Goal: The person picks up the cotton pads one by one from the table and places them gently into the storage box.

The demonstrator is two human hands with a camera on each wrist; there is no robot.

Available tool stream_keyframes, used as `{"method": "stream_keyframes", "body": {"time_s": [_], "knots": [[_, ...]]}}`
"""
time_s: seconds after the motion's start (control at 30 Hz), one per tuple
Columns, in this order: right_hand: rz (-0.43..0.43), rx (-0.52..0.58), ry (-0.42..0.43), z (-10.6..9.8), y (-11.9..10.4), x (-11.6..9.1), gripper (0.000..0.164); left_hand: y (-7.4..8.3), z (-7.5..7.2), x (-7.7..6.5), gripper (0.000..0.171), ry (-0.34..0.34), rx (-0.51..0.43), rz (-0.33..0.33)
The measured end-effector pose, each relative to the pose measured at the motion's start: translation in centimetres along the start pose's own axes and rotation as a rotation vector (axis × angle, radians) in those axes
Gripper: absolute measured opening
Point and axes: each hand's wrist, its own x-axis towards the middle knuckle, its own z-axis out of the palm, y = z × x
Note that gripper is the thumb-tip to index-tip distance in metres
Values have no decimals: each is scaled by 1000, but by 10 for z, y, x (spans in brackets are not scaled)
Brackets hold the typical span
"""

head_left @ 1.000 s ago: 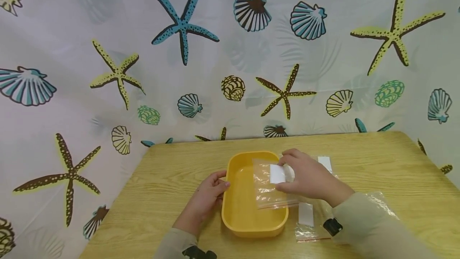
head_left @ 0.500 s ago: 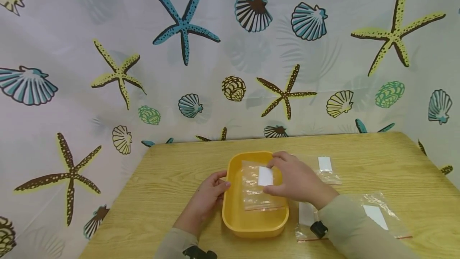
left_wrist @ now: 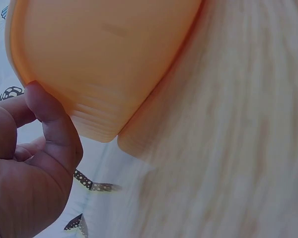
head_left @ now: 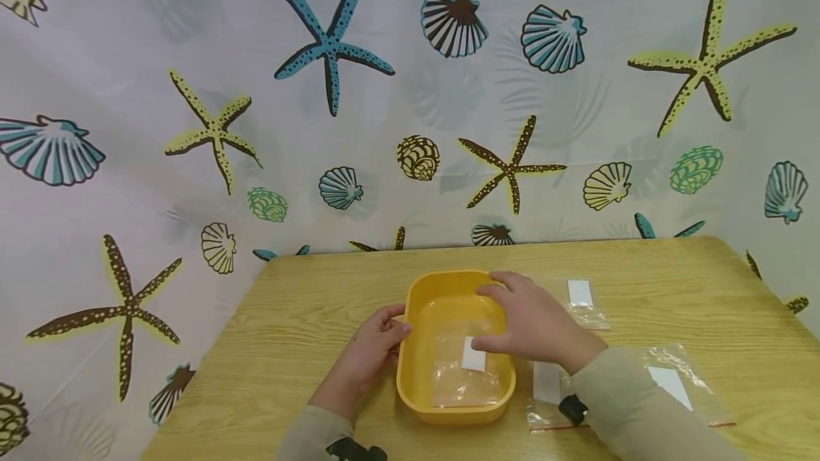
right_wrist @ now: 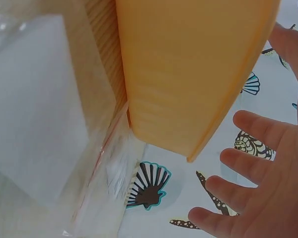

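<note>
A yellow plastic tray (head_left: 426,390) stands on the wooden table. My left hand (head_left: 374,347) holds its left side, thumb at the rim and fingers curled outside, as the left wrist view also shows. Inside, a clear zip bag (head_left: 451,383) with a white card (head_left: 473,356) lies on the tray floor. Over the tray's right rim hovers my right hand (head_left: 532,319), its fingers spread and nothing between them; the thumb tip overlaps the card in the head view. The right wrist view shows those fingers (right_wrist: 238,193) apart beside the tray's outer wall (right_wrist: 193,64).
Right of the tray lie more clear zip bags with white cards: one at the back (head_left: 580,293), one close by the tray (head_left: 546,384) and one farther right (head_left: 670,386), partly under the right sleeve (head_left: 640,404). A shell-and-starfish cloth (head_left: 410,91) hangs behind the table (head_left: 307,290).
My right hand moved left over the tray with the zip bag and let it go; the bag dropped onto the tray floor, nearer me. My left hand stayed at the rim.
</note>
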Motion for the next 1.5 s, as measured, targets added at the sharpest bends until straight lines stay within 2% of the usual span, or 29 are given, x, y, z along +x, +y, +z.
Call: {"method": "stream_keyframes", "body": {"time_s": [0.23,0.43,0.87,1.07,1.5], "knots": [[8,6,-9,-4,10,-4,81,3,1,-2,48,-3,22,10],[22,41,-25,-6,26,-8,79,4,2,-2,47,10,36,9],[39,38,-45,-7,53,-16,82,3,1,-1,46,5,34,9],[75,-10,-56,-9,65,-20,82,0,0,1,46,-5,22,16],[147,-3,-50,-17,89,-29,77,1,0,0,47,0,22,12]]}}
